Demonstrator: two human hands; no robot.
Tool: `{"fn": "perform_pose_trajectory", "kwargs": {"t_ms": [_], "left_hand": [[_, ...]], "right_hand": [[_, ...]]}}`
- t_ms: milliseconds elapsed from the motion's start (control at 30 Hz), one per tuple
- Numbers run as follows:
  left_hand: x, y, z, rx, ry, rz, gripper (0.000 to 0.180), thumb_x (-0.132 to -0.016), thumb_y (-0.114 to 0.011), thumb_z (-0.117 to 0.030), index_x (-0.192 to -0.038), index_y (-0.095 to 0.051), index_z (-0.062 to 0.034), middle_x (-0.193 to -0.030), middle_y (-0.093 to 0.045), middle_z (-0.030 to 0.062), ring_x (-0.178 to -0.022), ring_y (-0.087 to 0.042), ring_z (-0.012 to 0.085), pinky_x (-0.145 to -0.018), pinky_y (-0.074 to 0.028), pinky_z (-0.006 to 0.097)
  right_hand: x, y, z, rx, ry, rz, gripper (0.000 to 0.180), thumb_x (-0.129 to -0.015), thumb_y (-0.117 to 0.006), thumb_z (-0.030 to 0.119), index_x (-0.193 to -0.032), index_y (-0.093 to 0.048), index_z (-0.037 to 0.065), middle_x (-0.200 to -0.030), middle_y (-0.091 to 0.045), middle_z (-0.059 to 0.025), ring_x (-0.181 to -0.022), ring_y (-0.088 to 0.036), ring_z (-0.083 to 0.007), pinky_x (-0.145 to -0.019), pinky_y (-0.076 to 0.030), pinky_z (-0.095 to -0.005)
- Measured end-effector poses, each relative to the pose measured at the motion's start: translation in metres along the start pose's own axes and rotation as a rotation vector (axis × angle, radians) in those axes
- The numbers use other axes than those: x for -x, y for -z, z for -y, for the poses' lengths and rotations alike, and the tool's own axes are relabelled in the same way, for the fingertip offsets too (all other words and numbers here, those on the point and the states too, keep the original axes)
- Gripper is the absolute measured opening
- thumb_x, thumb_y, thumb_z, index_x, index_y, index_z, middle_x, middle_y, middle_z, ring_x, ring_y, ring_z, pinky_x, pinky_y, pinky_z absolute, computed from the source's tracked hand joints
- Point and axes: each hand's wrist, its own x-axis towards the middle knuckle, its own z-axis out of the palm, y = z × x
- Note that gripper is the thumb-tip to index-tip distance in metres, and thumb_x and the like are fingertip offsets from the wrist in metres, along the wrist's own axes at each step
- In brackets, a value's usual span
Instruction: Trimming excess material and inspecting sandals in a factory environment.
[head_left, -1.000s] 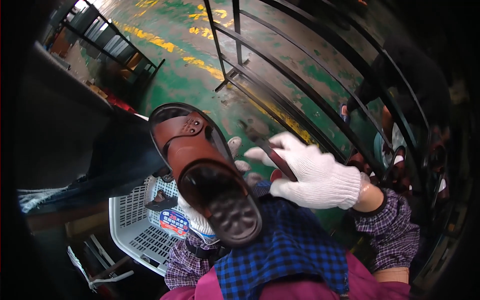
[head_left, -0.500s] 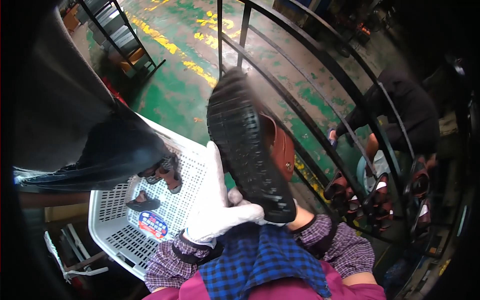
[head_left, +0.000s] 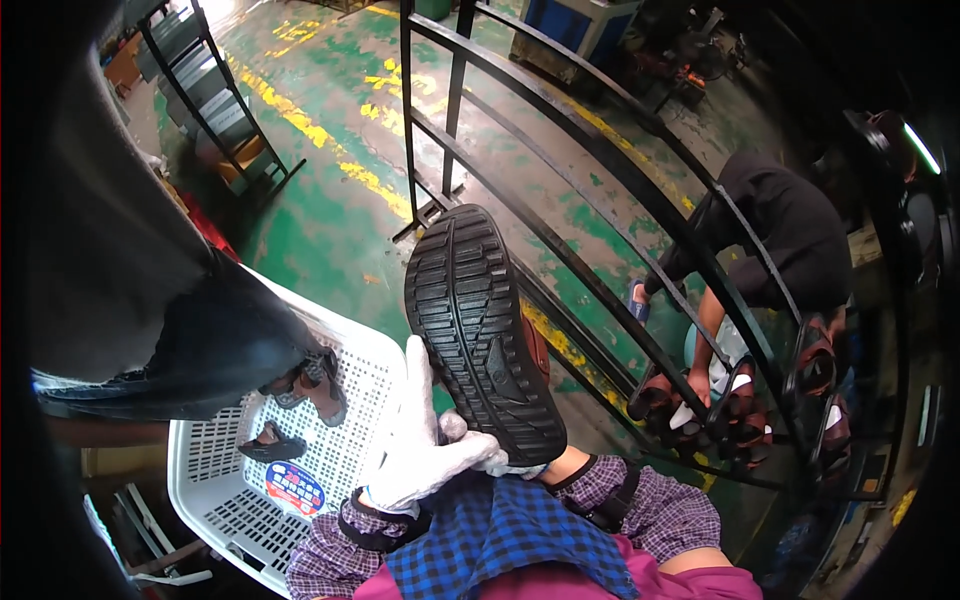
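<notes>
Up front, white-gloved left fingers (head_left: 417, 385) hold a brown-strapped, black rubber sandal (head_left: 482, 335), probably bendy, grippy, by its edge; right fingers: can't tell.

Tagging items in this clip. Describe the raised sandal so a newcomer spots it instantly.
Find the black metal rack on the right, then the white basket at lower left. Between them, beside the white-gloved left hand, one sandal is raised above the blue checked apron. Unlike the sandals at the rack, it shows its black ridged sole.
</notes>
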Motion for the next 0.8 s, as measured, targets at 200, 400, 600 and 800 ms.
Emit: {"fn": "perform_pose_trajectory", "kwargs": {"t_ms": [200, 400, 600, 800], "left_hand": [[-0.011, 0.006, -0.018, 1.376, 0.281, 0.013, 0.087, -0.082, -0.070, -0.014, -0.155, -0.025, -0.0013, -0.154, -0.038, 0.0225, -0.139, -0.043, 0.0366, -0.114, -0.040, 0.046], [-0.031, 0.017, 0.021, 1.471, 0.062, -0.242, 0.064, -0.083, -0.068, -0.012, -0.140, -0.043, 0.0033, -0.132, -0.059, 0.0192, -0.121, -0.059, 0.0346, -0.111, -0.045, 0.046], [-0.029, 0.028, -0.037, 1.210, 0.176, -0.308, 0.056, -0.100, -0.058, -0.039, -0.142, -0.047, -0.0037, -0.143, -0.054, 0.0130, -0.127, -0.051, 0.0287, -0.115, -0.037, 0.045], [-0.060, 0.062, -0.036, 1.322, 0.088, -0.161, 0.055, -0.100, -0.055, -0.031, -0.145, -0.041, -0.0023, -0.139, -0.054, 0.0139, -0.130, -0.049, 0.0295, -0.112, -0.040, 0.046]], "right_hand": [[-0.002, -0.046, 0.003, 1.770, 0.368, -0.758, 0.054, -0.097, -0.061, 0.023, -0.143, -0.046, 0.001, -0.127, -0.063, -0.0151, -0.113, -0.060, -0.0221, -0.100, -0.048, -0.0367], [-0.040, -0.107, -0.007, 2.050, 0.384, -0.804, 0.081, -0.086, -0.069, 0.017, -0.156, -0.030, 0.006, -0.155, -0.041, -0.0157, -0.145, -0.035, -0.0240, -0.119, -0.026, -0.0347], [-0.061, -0.104, -0.018, 2.009, 0.545, -0.765, 0.075, -0.089, -0.072, 0.020, -0.153, -0.036, 0.004, -0.146, -0.050, -0.0125, -0.136, -0.044, -0.0223, -0.114, -0.033, -0.0354], [-0.133, -0.194, -0.003, 1.804, 0.926, -0.688, 0.049, -0.091, -0.072, 0.015, -0.135, -0.053, 0.005, -0.111, -0.063, -0.0016, -0.099, -0.060, -0.0142, -0.085, -0.052, -0.0318]]}}
